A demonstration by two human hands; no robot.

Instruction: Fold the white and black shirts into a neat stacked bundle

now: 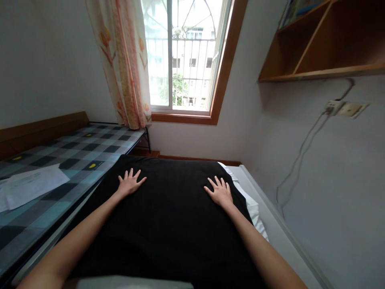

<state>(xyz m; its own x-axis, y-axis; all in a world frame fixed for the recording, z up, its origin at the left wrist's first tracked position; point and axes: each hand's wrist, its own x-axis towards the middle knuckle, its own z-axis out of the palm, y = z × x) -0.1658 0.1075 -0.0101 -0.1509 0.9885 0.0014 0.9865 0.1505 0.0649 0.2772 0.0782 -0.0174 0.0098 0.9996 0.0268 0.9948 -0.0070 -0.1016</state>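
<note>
A large black cloth [174, 216] lies spread over a pale flat surface [288, 249] in front of me. My left hand [129, 184] rests palm down on its far left part, fingers spread. On the far right part my right hand [220, 192] also lies flat with its fingers apart. White fabric [255, 212] shows from under the cloth along its right side. At the bottom edge of the view a blurred pale grey strip [132, 283] crosses in front of the cloth; I cannot tell what it is.
To the left stands a bed with a checked mattress [102, 146], with paper sheets [36, 186] on it. A flowered curtain [129, 68] hangs beside the barred window [192, 60]. Wooden shelves [319, 72] and a wall socket [333, 107] with hanging cords are on the right.
</note>
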